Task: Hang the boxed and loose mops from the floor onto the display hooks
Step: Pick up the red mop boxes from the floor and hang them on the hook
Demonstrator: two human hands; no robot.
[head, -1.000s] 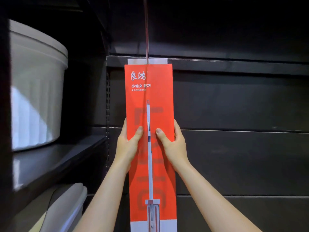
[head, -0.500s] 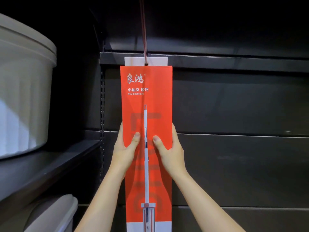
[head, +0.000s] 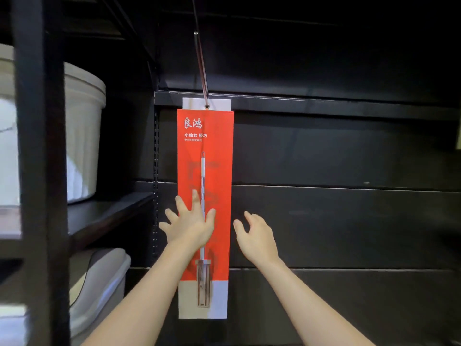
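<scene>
Shop: boxed mop (head: 205,211) on display hook (head: 200,61)

mop box (head: 205,196) hanging from hook (head: 201,68), bucket (head: 82,131) on shelf (head: 109,211) left

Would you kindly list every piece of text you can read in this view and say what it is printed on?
"良鸿": large white brand characters near the top of the orange mop box, which hangs from a display hook.
"小仙女 轻巧": smaller white line just below the brand on the same box.
A third, tiny white line under that is too small to read reliably.
No other readable text shows on the white bins or the shelving.
</scene>
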